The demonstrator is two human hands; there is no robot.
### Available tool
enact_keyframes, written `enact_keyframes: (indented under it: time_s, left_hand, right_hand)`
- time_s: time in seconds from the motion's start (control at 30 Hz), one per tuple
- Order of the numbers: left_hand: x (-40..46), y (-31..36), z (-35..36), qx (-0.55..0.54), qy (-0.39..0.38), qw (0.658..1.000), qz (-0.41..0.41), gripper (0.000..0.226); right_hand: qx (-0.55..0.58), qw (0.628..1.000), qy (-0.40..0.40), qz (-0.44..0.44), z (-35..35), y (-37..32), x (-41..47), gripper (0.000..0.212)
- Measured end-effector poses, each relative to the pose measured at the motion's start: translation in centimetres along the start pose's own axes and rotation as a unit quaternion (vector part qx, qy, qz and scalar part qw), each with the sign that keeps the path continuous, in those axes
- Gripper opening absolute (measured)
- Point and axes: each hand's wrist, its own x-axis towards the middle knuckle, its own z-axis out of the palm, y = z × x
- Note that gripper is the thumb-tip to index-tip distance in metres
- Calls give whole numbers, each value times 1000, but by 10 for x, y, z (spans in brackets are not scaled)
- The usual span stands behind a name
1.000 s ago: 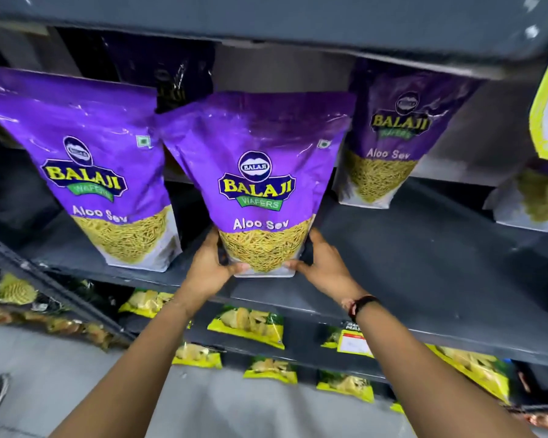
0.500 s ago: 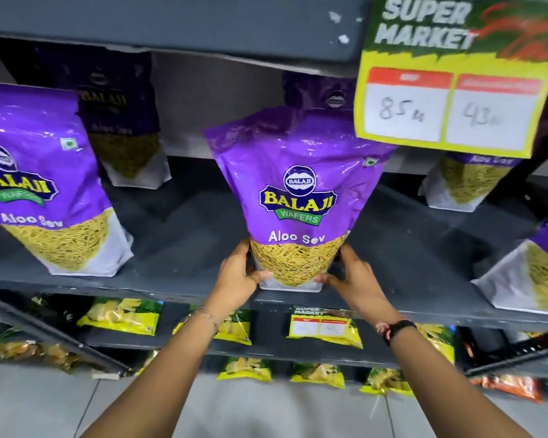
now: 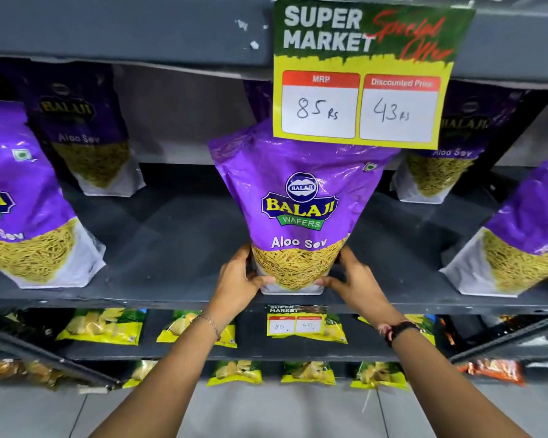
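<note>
A purple Balaji Aloo Sev bag point(image 3: 299, 197) stands upright near the front edge of a dark grey shelf point(image 3: 178, 235). My left hand point(image 3: 239, 279) grips its lower left corner, thumb across the front. My right hand point(image 3: 353, 279) grips the lower right corner the same way. The bag's top is partly hidden behind a hanging price sign point(image 3: 364, 74).
More purple Aloo Sev bags stand at the left front point(image 3: 23, 210), left back point(image 3: 86, 134), right back point(image 3: 440, 165) and right front point(image 3: 525, 245). Yellow-green snack packs point(image 3: 105, 325) lie on the lower shelves. A small price tag point(image 3: 295, 322) hangs below the shelf edge.
The bag held in both hands has shifted right along the shelf, away from the left front bag. The view has followed, bringing the price sign fully into sight.
</note>
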Motion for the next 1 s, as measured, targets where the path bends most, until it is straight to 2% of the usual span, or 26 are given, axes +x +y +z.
enact_keyframes:
  time_s: [0.4,0.57,0.67,0.73,0.83,0.93,1.0]
  left_hand:
    - [-1,1,3,-10,-12,1000,10,53]
    - [-4,1,3,22,-20,1000,10,59]
    - [-9,6,-3,68,12,997,37,78]
    - [-17,19,-13,97,80,989,83,73]
    - [-35,49,-36,94,202,953,207,49]
    - [-51,90,-64,109,311,862,386,30]
    - [-57,129,-82,110,360,795,476,26]
  right_hand:
    - [-9,1000,-4,-2,-2,3,-3,60]
    - [-12,1000,-2,-2,-4,-3,-7,70]
    - [6,998,49,-29,-13,-12,-15,86]
    - [28,989,130,-64,-22,-24,-24,77]
    - [69,946,276,-157,-39,-58,-47,43]
    - [78,890,356,-273,-63,-107,-69,22]
    - [76,851,386,-347,-84,-144,-77,17]
